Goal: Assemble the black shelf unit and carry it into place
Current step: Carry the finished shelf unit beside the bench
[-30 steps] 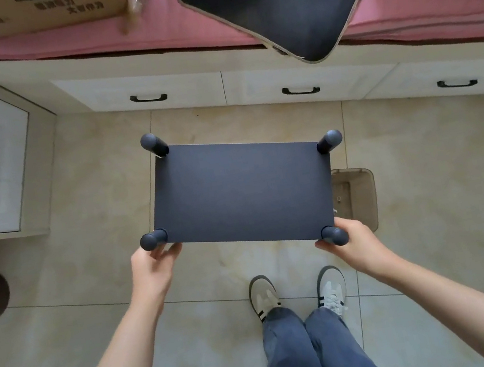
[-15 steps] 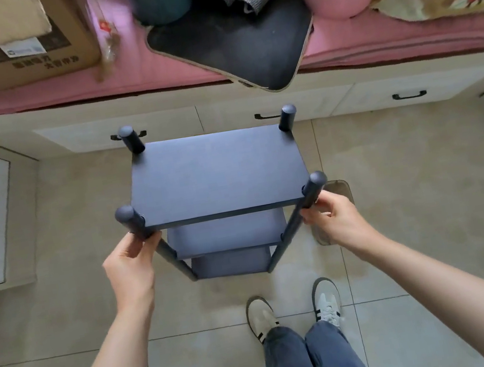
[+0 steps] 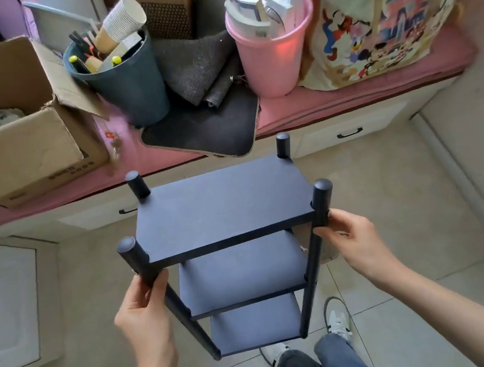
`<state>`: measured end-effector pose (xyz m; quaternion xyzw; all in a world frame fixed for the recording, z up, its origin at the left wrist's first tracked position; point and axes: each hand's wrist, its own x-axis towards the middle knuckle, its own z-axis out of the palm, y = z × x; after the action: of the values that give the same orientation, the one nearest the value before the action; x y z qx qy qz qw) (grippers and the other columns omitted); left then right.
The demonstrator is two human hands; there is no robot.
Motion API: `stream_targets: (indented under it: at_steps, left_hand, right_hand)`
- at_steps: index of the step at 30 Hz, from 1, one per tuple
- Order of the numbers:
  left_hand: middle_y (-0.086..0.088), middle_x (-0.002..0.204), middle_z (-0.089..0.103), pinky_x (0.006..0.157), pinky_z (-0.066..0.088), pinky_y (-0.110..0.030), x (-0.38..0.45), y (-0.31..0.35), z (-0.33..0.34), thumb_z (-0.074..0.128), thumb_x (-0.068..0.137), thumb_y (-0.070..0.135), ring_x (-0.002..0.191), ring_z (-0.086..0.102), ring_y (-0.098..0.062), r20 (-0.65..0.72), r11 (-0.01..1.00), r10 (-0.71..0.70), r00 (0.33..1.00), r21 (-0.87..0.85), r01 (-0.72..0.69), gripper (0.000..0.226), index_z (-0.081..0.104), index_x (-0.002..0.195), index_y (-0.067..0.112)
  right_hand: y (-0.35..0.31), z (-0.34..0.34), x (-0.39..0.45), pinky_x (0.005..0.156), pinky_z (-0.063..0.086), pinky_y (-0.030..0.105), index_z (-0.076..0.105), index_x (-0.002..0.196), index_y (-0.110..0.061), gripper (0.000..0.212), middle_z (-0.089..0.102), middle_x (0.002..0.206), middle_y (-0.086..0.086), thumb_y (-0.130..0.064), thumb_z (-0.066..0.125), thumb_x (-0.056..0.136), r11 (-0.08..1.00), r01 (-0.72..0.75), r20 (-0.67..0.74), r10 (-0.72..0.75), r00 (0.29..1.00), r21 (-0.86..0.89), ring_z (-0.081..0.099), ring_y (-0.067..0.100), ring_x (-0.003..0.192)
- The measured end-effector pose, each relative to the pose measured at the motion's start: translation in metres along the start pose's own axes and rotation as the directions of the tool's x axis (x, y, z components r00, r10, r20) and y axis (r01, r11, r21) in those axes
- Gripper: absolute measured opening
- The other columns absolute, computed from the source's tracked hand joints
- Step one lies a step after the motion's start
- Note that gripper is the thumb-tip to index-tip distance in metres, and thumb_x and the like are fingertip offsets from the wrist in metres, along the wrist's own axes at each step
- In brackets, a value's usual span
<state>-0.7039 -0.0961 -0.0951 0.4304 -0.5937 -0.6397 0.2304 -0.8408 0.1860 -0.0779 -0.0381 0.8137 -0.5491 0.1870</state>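
The black shelf unit (image 3: pixel 222 209) is held up off the tiled floor in front of me, upright, with three shelves and round posts at its corners. My left hand (image 3: pixel 142 314) grips the near left post just under the top shelf. My right hand (image 3: pixel 352 236) holds the near right post at about the same height, fingers curled round it. The two lower shelves show beneath the top one. My feet (image 3: pixel 336 322) stand on the floor below the unit.
A pink-cushioned bench with drawers (image 3: pixel 351 133) runs across ahead. On it sit an open cardboard box (image 3: pixel 11 149), a dark bucket of tools and paper cups (image 3: pixel 129 83), a pink bucket (image 3: pixel 271 52), a black mat (image 3: pixel 208 131) and a cartoon-print bag (image 3: pixel 382 13). White cabinet (image 3: pixel 0 306) at left.
The view has tilted up to take in the bench top. The shelf unit, first seen from straight above, now shows its lower shelves and sits nearer the bench. Both hands keep their hold.
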Motion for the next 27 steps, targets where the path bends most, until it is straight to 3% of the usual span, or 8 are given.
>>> stream_targets:
  at_steps: [2,6,10,15,18,23,27]
  left_hand:
    - [0.016,0.095,0.077,0.076,0.049,-0.006,-0.012,0.018,0.013,0.069,0.091,0.005,0.087,0.068,0.005,0.026,1.000,0.009,1.000,-0.015,-0.008,0.034,0.079,0.090,0.037]
    - [0.014,0.087,0.076,0.073,0.049,-0.007,-0.037,0.049,0.042,0.069,0.091,0.006,0.079,0.064,0.003,0.115,0.998,0.055,0.992,0.018,-0.057,0.028,0.078,0.089,0.033]
    - [0.014,0.084,0.076,0.072,0.048,-0.007,-0.057,0.072,0.075,0.071,0.090,0.013,0.076,0.063,0.005,0.226,0.994,0.105,0.969,0.016,-0.111,0.020,0.078,0.090,0.032]
    - [0.017,0.085,0.075,0.073,0.049,-0.007,-0.083,0.097,0.131,0.071,0.091,0.012,0.078,0.063,0.007,0.375,0.985,0.164,0.912,-0.007,-0.174,0.026,0.078,0.091,0.037]
    - [0.019,0.086,0.076,0.075,0.049,-0.007,-0.105,0.105,0.176,0.072,0.091,0.010,0.079,0.064,0.007,0.440,0.983,0.167,0.882,-0.009,-0.182,0.030,0.077,0.091,0.040]
    - [0.014,0.091,0.078,0.075,0.049,-0.008,-0.154,0.106,0.251,0.074,0.089,0.010,0.082,0.065,0.006,0.497,0.985,0.149,0.855,-0.003,-0.170,0.020,0.077,0.107,0.017]
    - [0.012,0.094,0.078,0.077,0.050,-0.009,-0.193,0.100,0.309,0.075,0.089,0.008,0.085,0.067,0.004,0.525,0.981,0.162,0.836,0.007,-0.194,0.023,0.077,0.112,0.012]
  right_hand:
    - [-0.015,-0.020,-0.010,0.082,0.051,0.020,0.071,0.094,-0.043,0.042,0.074,0.097,-0.016,-0.002,0.064,0.091,1.000,0.019,-0.049,-0.018,0.999,0.018,0.068,0.003,0.095]
    - [-0.030,-0.059,-0.025,0.090,0.050,0.028,0.068,0.101,-0.034,0.031,0.074,0.099,-0.016,-0.005,0.060,0.094,1.000,0.004,-0.160,-0.002,0.987,0.012,0.067,0.008,0.100]
    - [-0.035,-0.096,-0.041,0.075,0.043,0.007,0.063,0.098,-0.033,0.023,0.070,0.094,-0.023,-0.011,0.056,0.097,0.999,-0.024,-0.305,0.010,0.952,-0.043,0.062,-0.005,0.093]
    - [-0.036,-0.146,-0.061,0.075,0.040,0.002,0.059,0.097,-0.032,0.026,0.068,0.097,-0.016,-0.006,0.053,0.099,0.998,-0.031,-0.460,0.051,0.886,0.049,0.059,-0.012,0.088]
    - [-0.029,-0.186,-0.070,0.074,0.040,0.002,0.060,0.101,-0.025,0.022,0.069,0.098,-0.013,-0.005,0.051,0.100,0.995,-0.053,-0.530,0.092,0.843,0.090,0.060,-0.012,0.087]
    - [-0.008,-0.267,-0.085,0.088,0.048,0.020,0.060,0.103,-0.019,0.019,0.069,0.096,-0.012,-0.004,0.048,0.101,0.982,-0.081,-0.569,0.165,0.806,0.170,0.064,-0.005,0.088]
    - [0.010,-0.333,-0.092,0.081,0.046,0.008,0.060,0.104,-0.018,0.017,0.069,0.095,-0.012,-0.005,0.049,0.100,0.984,-0.095,-0.591,0.167,0.790,0.152,0.063,-0.009,0.085]
